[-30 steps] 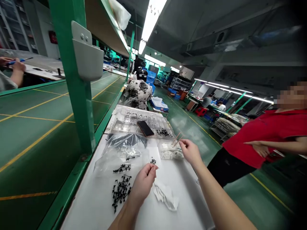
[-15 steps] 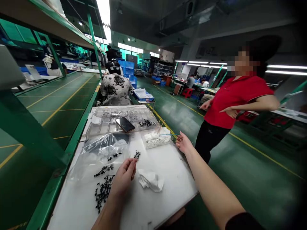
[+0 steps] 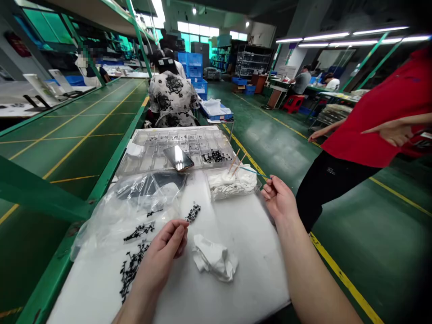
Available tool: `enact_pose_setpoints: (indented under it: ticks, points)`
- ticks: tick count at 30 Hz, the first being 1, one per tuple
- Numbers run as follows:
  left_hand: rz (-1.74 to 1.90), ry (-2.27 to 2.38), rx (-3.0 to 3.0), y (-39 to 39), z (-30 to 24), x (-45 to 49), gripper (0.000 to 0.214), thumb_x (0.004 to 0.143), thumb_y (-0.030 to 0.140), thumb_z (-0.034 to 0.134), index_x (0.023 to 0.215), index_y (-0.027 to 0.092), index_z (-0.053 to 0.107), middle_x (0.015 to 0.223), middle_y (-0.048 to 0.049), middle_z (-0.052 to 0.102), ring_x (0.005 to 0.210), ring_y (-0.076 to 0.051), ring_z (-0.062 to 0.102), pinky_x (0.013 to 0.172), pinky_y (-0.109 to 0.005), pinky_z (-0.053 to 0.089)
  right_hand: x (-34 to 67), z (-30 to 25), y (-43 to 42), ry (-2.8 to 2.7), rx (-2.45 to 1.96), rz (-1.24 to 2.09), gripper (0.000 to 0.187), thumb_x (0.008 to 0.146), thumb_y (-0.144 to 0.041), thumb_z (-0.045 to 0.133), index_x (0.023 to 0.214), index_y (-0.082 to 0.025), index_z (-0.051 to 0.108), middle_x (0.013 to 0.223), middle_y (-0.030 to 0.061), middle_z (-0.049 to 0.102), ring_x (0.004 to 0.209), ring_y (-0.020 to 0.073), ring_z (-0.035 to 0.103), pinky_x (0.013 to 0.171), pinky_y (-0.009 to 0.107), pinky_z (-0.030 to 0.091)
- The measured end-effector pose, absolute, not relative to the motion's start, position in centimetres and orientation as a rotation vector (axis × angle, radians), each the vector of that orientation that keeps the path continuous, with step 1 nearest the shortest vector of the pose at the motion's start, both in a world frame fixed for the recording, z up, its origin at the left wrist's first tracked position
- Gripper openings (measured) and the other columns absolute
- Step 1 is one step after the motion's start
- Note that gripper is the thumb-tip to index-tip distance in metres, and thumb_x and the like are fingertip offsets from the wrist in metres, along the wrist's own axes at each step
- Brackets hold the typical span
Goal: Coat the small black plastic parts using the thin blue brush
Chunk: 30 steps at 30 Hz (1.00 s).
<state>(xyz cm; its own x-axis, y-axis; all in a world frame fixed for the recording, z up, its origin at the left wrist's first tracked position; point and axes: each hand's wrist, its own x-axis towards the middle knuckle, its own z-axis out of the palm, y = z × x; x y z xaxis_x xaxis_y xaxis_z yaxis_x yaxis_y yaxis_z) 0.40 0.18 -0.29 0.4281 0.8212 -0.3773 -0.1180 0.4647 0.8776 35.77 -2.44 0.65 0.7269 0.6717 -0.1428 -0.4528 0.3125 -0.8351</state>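
My left hand (image 3: 164, 249) rests on the white table top (image 3: 236, 234), its fingertips pinched together on something too small to make out, just short of a little heap of black parts (image 3: 193, 212). Branched black part sprues (image 3: 130, 267) lie left of that hand. My right hand (image 3: 279, 198) is closed on a thin blue-stemmed swab (image 3: 254, 172) whose tip reaches over a clear tub of white wipes (image 3: 231, 183) with wooden sticks (image 3: 235, 161) in it. A crumpled white wipe (image 3: 213, 259) lies between my forearms.
A clear plastic bag (image 3: 135, 202) covers the table's left part. Behind it a clear compartment tray (image 3: 151, 150) holds black parts and a phone (image 3: 178, 158). A seated person in a flowered top (image 3: 172, 99) works further along; a person in red (image 3: 378, 121) stands right in the aisle.
The view has tilted down and swung right. My right hand has closed on the swab and risen slightly beside the tub. My left hand has kept its pinch.
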Motion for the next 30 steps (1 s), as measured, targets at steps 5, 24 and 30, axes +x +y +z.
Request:
enact_pose_setpoints:
  ticks: [5, 24, 30]
  points:
    - [0.762, 0.822, 0.807, -0.5, 0.8, 0.6, 0.019, 0.092, 0.022, 0.062, 0.11, 0.025, 0.062, 0.097, 0.0013, 0.056, 0.074, -0.007, 0.049, 0.065, -0.018, 0.042, 31.1, 3.5, -2.9, -0.354, -0.971, 0.961, 0.037, 0.062, -0.021, 0.093, 0.081, -0.017, 0.062, 0.077, -0.0012, 0.061, 0.06, 0.0068, 0.047, 0.047, 0.018, 0.038]
    - [0.805, 0.815, 1.002, -0.5, -0.1, 1.3, 0.013, 0.098, 0.029, 0.064, 0.106, 0.019, 0.061, 0.1, -0.0021, 0.076, 0.096, -0.016, 0.078, 0.09, -0.027, 0.063, 20.9, 0.5, -4.4, -0.602, -1.079, 1.567, 0.03, 0.08, -0.035, 0.085, 0.099, -0.019, 0.069, 0.077, 0.0004, 0.066, 0.053, 0.0111, 0.06, 0.05, 0.025, 0.052]
    - [0.737, 0.917, 1.242, -0.6, -0.4, 0.8, 0.015, 0.1, 0.037, 0.06, 0.107, 0.023, 0.063, 0.096, -0.0006, 0.079, 0.084, -0.012, 0.075, 0.08, -0.022, 0.058, 21.1, 0.4, -4.4, -0.649, -1.115, 1.464, 0.032, 0.078, -0.038, 0.085, 0.099, -0.018, 0.071, 0.074, 0.0021, 0.066, 0.054, 0.0127, 0.06, 0.049, 0.027, 0.05]
